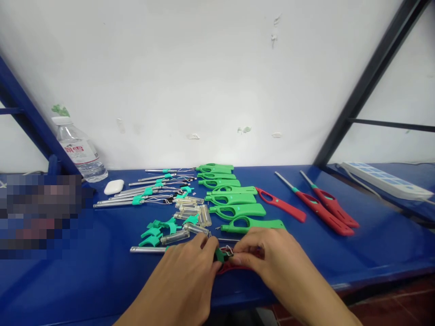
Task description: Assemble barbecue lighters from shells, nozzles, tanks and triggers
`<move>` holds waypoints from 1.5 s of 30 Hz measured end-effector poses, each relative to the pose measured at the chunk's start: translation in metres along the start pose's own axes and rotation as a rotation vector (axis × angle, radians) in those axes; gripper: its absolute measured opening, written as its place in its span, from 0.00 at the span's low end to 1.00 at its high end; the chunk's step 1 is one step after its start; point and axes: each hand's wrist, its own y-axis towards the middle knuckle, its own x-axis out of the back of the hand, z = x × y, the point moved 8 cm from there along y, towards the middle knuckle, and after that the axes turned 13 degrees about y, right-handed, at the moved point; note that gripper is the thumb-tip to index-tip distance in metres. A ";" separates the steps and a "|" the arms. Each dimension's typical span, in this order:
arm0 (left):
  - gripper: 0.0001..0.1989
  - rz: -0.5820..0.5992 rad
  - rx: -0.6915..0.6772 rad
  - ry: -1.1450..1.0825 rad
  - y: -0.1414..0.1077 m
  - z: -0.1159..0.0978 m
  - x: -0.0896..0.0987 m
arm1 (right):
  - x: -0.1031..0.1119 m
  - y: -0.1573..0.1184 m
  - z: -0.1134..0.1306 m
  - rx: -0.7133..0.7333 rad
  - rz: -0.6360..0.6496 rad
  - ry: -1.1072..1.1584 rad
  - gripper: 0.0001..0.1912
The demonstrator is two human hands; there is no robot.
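Near the table's front edge, my left hand (pixel 190 271) is closed around the body end of a lighter whose silver tube (pixel 147 249) sticks out to the left. My right hand (pixel 268 253) pinches at small wires (pixel 227 249) beside a dark green part (pixel 220 256). Under both hands lies a red handle shell (pixel 234 266), mostly covered by the fingers. Just beyond the hands are a green handle shell (pixel 253 224), clear fuel tanks (pixel 175 237) and teal plastic pieces (pixel 151 233).
Several silver tubes with wires (pixel 118 202) lie at the back left, near a white case (pixel 114 187) and a water bottle (pixel 81 151). Red lighters (pixel 322 212) rest on the right of the blue table (pixel 384 244). A power strip (pixel 385 180) sits farther right.
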 end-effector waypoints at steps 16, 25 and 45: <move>0.14 0.036 0.019 0.025 0.004 0.004 -0.003 | 0.000 0.000 -0.001 0.042 -0.041 0.022 0.10; 0.13 -0.005 -0.004 0.025 0.004 0.003 -0.002 | -0.003 0.000 0.006 0.077 -0.045 -0.067 0.10; 0.11 -0.050 0.016 -0.018 0.003 0.007 0.003 | -0.001 -0.001 0.005 0.112 -0.114 0.022 0.09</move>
